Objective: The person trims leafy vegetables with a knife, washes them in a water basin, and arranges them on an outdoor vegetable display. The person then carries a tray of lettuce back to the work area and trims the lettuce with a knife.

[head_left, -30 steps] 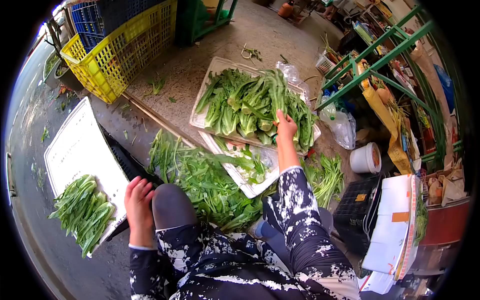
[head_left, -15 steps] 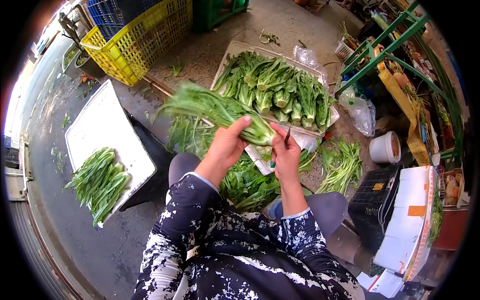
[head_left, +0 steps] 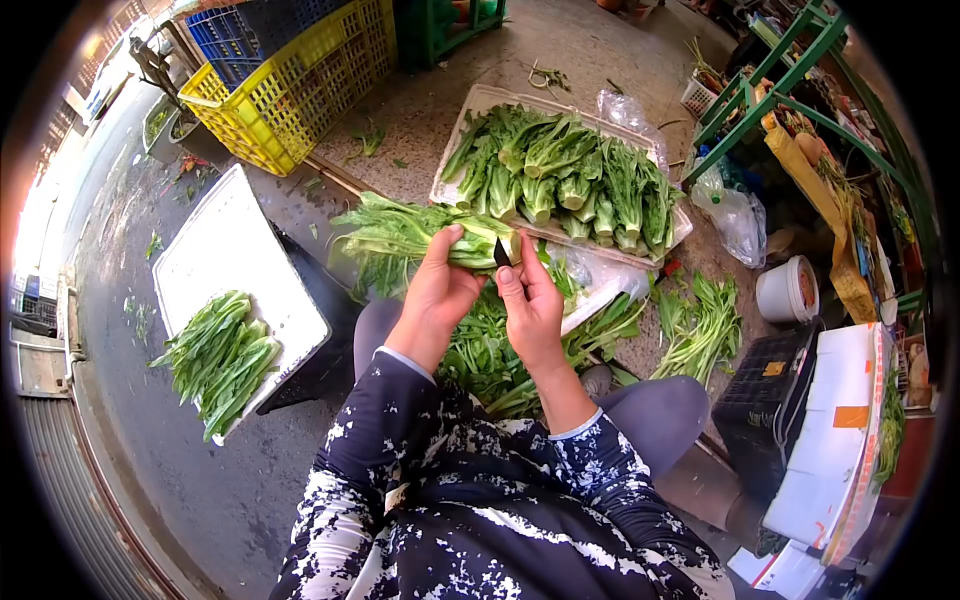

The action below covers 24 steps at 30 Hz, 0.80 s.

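Note:
My left hand [head_left: 440,298] is closed around a head of leafy lettuce [head_left: 420,230], its leaves pointing left and its pale cut base to the right. In my right hand [head_left: 530,300] is a small knife [head_left: 501,254], its dark blade against the lettuce near the base. The knife's handle is mostly hidden by my fingers. Beyond my hands, a white foam tray [head_left: 455,188] holds several lettuce heads [head_left: 575,175] laid in rows. Loose leaves [head_left: 490,350] lie below my hands, between my knees.
To the left, a white foam lid [head_left: 225,225] on a dark box carries more greens [head_left: 225,355]. Yellow crates [head_left: 285,95] stand at the upper left. Stalks [head_left: 700,325] lie on the ground at right, near a white bucket [head_left: 787,292], a black crate [head_left: 755,390] and a green metal rack [head_left: 790,80].
The lettuce has turned more level, and its leaves are no longer blurred. My right hand has come lower, with the knife blade now showing against the lettuce's base end.

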Available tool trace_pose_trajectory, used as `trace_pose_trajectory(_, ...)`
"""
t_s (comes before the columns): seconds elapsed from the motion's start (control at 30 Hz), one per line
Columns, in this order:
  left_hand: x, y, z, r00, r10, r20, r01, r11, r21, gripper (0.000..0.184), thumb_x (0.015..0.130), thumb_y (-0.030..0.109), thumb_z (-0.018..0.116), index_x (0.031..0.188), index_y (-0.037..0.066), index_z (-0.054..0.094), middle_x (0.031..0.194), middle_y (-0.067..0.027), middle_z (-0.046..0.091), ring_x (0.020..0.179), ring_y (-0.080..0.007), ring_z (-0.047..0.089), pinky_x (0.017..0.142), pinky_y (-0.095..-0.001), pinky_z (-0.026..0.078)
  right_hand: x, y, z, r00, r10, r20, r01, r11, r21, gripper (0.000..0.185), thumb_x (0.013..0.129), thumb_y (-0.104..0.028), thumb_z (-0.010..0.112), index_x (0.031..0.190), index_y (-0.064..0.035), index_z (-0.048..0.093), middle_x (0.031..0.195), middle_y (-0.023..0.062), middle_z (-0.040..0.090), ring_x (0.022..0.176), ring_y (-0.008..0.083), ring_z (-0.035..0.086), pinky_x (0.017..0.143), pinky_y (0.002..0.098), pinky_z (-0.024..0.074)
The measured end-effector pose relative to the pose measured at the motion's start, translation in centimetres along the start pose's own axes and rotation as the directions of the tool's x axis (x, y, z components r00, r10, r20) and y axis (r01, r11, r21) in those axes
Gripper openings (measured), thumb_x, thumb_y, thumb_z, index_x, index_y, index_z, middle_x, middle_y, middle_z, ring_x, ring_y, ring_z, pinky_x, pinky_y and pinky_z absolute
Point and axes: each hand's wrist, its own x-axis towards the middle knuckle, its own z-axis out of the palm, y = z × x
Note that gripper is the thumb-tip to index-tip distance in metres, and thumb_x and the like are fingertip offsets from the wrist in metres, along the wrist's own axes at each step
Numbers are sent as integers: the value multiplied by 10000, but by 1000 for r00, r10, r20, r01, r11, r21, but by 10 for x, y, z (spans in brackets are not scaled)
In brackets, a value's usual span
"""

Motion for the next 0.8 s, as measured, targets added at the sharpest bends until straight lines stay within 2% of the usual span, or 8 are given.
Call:
trace_pose_trajectory(0.23,-1,5,-8,1000,10,-8,-10,999,-40,282,804,198,573,1020,51,469,999,-72,556,925,-201,539,842,-372,426,1,2,0,999,48,-7,-48,998,31,406,892,-139,494,1250,29,403,993,6,539,832,50,472,767,175,390)
trace_pose_trajectory(0.3,-2,8,-9,999,28,-16,-29,999,-30,269,800,191,576,1008,52,477,1003,-73,556,923,-198,540,843,-366,427,2,9,-3,996,94,10,-94,995,30,384,895,-132,488,1241,20,422,950,-6,546,740,25,457,673,146,387)
trace_pose_trajectory(0.43,-7,11,-13,1000,10,-24,-10,1000,-29,239,799,165,570,989,48,486,996,-73,560,924,-198,540,844,-364,428,-1,11,-5,998,63,9,-63,998,-27,362,904,-146,465,1227,14,440,693,-81,447,517,-3,296,453,140,226)
trace_pose_trajectory(0.57,-4,12,-30,1000,28,-13,-29,999,-24,247,782,97,585,1001,31,490,1028,-91,563,972,-232,541,904,-414,411,-9,27,-13,967,243,74,-254,931,262,367,908,-163,455,1234,4,433,611,-70,359,485,16,279,422,157,228)
trace_pose_trajectory(0.63,-7,13,-40,999,36,14,-36,999,-13,250,780,82,581,1005,19,492,1039,-98,562,982,-237,538,914,-418,406,-12,35,-17,953,276,125,-301,907,293,327,889,-144,496,1182,1,500,776,-28,549,575,4,385,506,140,310)
trace_pose_trajectory(0.67,-8,14,-45,998,41,36,-41,999,-5,262,778,70,575,1017,3,491,1053,-108,558,992,-243,534,923,-419,399,-13,39,-17,951,280,131,-306,906,292,327,889,-144,496,1182,1,500,776,-28,549,575,4,385,506,140,310)
trace_pose_trajectory(0.73,-8,16,-56,996,52,65,-53,999,8,355,758,44,566,1088,-44,471,1095,-136,543,1031,-263,517,963,-417,362,-15,39,-9,998,-47,34,54,967,-250,337,891,-153,491,1185,12,491,893,32,595,709,49,493,656,165,402)
trace_pose_trajectory(0.8,-9,19,-63,995,35,96,-36,999,14,393,749,44,565,1115,-51,455,1112,-143,534,1058,-268,500,977,-419,342,-19,43,-5,1000,25,13,-23,986,-164,340,893,-156,486,1187,16,487,959,60,591,792,73,508,737,183,395)
